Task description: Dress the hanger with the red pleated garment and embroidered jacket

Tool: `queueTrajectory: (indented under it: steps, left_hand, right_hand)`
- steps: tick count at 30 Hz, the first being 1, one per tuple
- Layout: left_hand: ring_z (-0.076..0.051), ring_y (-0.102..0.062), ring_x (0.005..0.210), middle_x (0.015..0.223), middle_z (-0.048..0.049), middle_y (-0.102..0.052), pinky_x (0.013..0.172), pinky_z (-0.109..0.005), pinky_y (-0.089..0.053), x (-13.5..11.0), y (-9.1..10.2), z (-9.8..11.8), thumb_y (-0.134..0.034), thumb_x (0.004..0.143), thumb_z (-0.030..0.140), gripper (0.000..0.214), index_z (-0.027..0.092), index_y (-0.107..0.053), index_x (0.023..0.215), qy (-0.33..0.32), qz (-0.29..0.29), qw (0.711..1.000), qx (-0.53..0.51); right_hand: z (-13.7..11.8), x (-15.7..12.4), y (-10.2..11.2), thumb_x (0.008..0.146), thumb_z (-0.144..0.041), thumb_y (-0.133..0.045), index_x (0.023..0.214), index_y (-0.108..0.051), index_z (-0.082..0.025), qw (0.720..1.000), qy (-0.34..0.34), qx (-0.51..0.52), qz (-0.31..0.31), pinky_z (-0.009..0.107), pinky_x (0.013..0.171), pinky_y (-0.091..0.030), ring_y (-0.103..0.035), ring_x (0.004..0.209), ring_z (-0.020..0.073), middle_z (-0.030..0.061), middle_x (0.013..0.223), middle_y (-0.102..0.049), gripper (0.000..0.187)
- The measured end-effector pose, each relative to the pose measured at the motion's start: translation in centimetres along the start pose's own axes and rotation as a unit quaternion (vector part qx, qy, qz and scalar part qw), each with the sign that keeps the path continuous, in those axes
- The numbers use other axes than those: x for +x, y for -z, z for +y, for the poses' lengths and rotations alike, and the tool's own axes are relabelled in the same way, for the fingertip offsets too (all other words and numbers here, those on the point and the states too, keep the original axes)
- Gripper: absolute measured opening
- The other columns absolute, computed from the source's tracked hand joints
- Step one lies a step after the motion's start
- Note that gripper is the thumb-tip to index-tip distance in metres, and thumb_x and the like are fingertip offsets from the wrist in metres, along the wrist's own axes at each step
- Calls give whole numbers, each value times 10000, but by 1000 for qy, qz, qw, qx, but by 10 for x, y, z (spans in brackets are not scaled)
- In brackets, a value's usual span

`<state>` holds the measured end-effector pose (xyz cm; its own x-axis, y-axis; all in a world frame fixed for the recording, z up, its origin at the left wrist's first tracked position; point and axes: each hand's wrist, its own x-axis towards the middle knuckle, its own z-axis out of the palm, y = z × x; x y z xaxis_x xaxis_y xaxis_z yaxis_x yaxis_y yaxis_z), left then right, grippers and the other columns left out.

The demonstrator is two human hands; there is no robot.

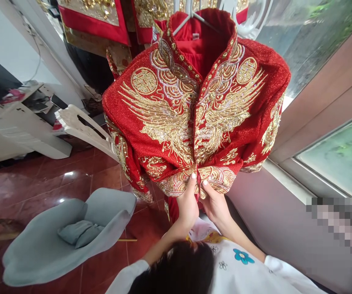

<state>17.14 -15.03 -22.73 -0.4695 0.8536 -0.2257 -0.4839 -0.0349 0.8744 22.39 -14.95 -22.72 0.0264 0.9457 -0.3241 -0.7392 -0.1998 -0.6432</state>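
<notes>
A red jacket (194,102) with gold embroidered phoenix wings hangs on a white hanger (191,14) in front of me. My left hand (188,202) pinches the bottom hem of the left front panel. My right hand (214,202) pinches the hem of the right panel just beside it. Both thumbs press on the gold hem band where the two panels meet at the centre opening. The fingers of both hands are tucked behind the fabric.
A grey-blue chair (41,245) with a cushion stands at lower left on the red tiled floor (41,183). White furniture (19,130) lies further left. More red and gold garments (96,20) hang behind. A window (332,155) and its sill run along the right.
</notes>
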Motion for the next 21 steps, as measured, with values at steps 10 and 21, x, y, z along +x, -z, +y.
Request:
queueTrajectory:
  steps: [10, 21]
  left_hand:
    - [-210, -501, 1279, 1319, -61, -592, 1103, -334, -389, 4, 8, -18, -700, 769, 364, 431, 217, -608, 1165, -68, 17, 997, 14]
    - [-208, -587, 1169, 1245, -40, -640, 1024, -329, -460, 6, 10, -2, -699, 763, 350, 375, 240, -628, 1115, -82, 17, 995, 49]
  right_hand:
    - [7, 6, 2, 595, -314, -779, 906, -666, -239, 1000, 10, -14, 0, 386, 910, -523, -623, 1039, 228, 6, 880, -722, 339]
    - [2, 5, 1, 597, -275, -796, 930, -675, -214, 999, -29, -10, -37, 374, 916, -522, -636, 1027, 231, 26, 942, -726, 360]
